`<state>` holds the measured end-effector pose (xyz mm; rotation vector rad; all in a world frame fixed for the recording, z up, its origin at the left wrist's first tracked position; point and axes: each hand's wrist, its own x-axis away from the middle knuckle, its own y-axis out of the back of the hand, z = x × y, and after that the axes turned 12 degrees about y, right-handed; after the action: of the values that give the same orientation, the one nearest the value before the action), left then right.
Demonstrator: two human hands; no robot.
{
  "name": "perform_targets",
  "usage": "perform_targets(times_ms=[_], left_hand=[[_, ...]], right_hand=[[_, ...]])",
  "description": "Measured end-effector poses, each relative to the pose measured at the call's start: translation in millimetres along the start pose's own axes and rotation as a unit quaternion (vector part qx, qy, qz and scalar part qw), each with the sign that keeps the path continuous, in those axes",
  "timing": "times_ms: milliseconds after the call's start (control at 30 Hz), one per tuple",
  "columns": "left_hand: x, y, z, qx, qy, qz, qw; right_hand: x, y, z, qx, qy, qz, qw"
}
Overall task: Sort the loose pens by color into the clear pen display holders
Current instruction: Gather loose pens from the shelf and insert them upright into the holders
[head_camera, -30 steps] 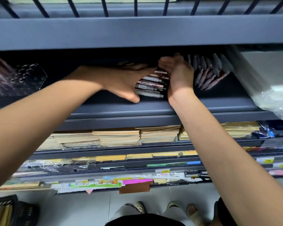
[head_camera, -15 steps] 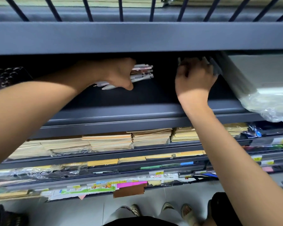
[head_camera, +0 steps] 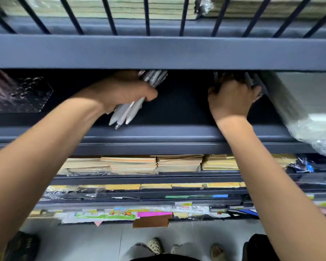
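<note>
My left hand [head_camera: 124,91] is closed around a bundle of pens [head_camera: 127,113] with pale barrels, whose tips point down toward the shelf's front lip while their tops stick up behind my fingers. My right hand [head_camera: 231,97] reaches deep into the dark shelf and curls over a row of grey-capped pens [head_camera: 252,81] standing in a holder at the back right; that holder is mostly hidden by my hand. A clear pen display holder [head_camera: 26,95] with round holes sits at the shelf's far left.
The dark metal shelf [head_camera: 177,132] has a raised front lip and a low beam [head_camera: 158,51] above it. A plastic-wrapped white package [head_camera: 309,113] fills the right end. Lower shelves hold stacked notebooks [head_camera: 132,164] and paper packs.
My left hand has lifted the pen bundle off the shelf floor and turned it from lying sideways to pointing tips down. My right hand moved right onto the standing pens.
</note>
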<state>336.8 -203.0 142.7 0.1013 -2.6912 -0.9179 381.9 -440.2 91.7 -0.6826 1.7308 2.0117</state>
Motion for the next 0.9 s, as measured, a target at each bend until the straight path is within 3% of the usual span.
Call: perform_targets(times_ms=[100, 233, 300, 433, 500, 700, 900], left_hand=[[21.2, 5.2, 6.8, 0.158, 0.070, -0.001, 0.985], [55.2, 12.8, 22.5, 0.279, 0.122, 0.003, 0.952], [77.3, 10.9, 33.9, 0.340, 0.136, 0.020, 0.930], [124.0, -3.3, 68.8, 0.463, 0.103, -0.003, 0.881], [147.0, -15.2, 90.5, 0.510, 0.099, -0.019, 0.854], [199.3, -50.9, 148.6, 0.551, 0.119, -0.105, 0.819], [240.3, -47.2, 189.1, 0.556, 0.151, -0.199, 0.793]], right_hand=[[8.7, 8.5, 0.4, -0.033, 0.019, -0.033, 0.999], [31.1, 30.1, -1.4, -0.267, 0.005, -0.023, 0.963], [49.8, 44.6, -0.8, -0.402, -0.064, 0.019, 0.913], [95.6, 70.6, 14.5, -0.607, -0.152, 0.102, 0.773], [116.1, 81.4, 25.0, -0.646, -0.158, 0.142, 0.733], [159.5, 87.9, 70.0, -0.704, -0.158, 0.316, 0.616], [187.1, 89.5, 117.1, -0.702, -0.152, 0.430, 0.547]])
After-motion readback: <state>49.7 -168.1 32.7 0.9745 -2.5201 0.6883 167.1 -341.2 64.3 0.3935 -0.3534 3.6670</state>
